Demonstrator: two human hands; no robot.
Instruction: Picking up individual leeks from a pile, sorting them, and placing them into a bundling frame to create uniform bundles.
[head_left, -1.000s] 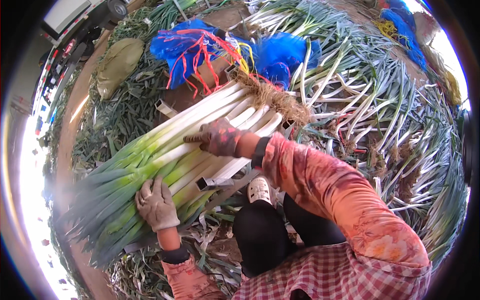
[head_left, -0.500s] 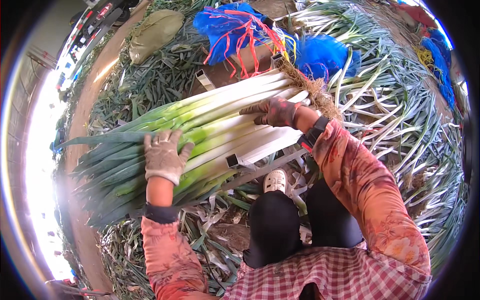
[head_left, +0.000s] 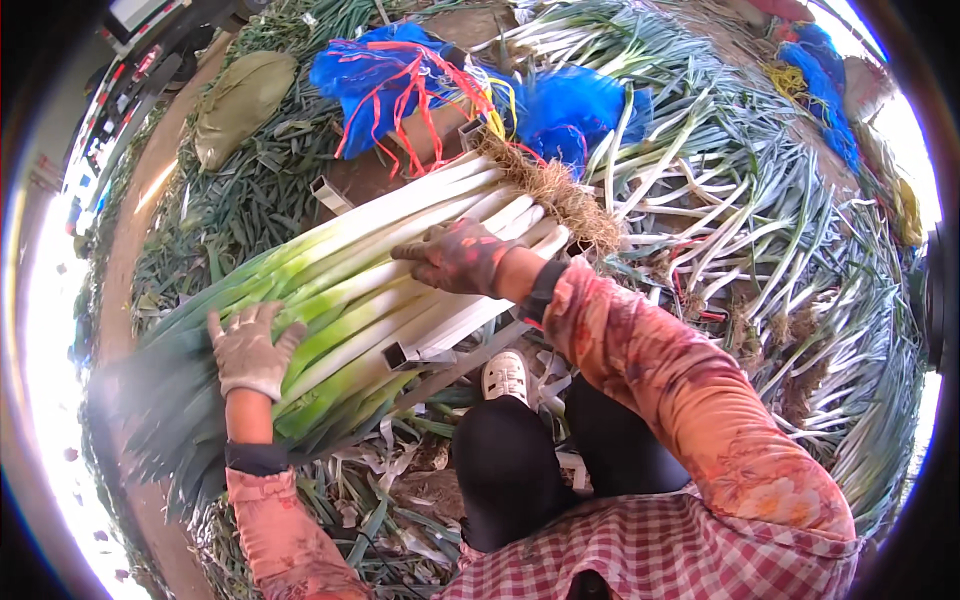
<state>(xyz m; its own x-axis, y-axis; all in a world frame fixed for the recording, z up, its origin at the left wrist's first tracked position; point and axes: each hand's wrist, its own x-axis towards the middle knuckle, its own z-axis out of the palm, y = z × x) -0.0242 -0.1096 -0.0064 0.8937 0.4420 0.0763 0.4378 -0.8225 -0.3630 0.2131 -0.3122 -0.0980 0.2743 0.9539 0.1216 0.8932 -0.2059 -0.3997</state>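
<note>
A thick bundle of long green onions [head_left: 400,240] lies across a metal frame [head_left: 425,357], white stalks and brown roots [head_left: 550,192] to the right, dark leaves to the left. My left hand [head_left: 252,350], in a light work glove, rests on the leafy part with fingers spread. Over the white stalks, my right hand [head_left: 458,258] lies in a dark stained glove, its fingers stretched out. Neither hand is wrapped round a stalk. The leaf tips at the left are blurred.
Blue mesh [head_left: 385,75] with red ribbons [head_left: 410,85] lies beyond the bundle, beside more blue mesh [head_left: 570,105]. Loose green onions [head_left: 720,210] cover the ground at right. An olive sack [head_left: 245,105] sits far left. Cut leaves [head_left: 250,220] litter the ground around the frame.
The view has shifted, so the bundle and both hands appear further left. A long leaf that stuck out beyond my left hand no longer stands apart. Both hands remain on the bundle.
</note>
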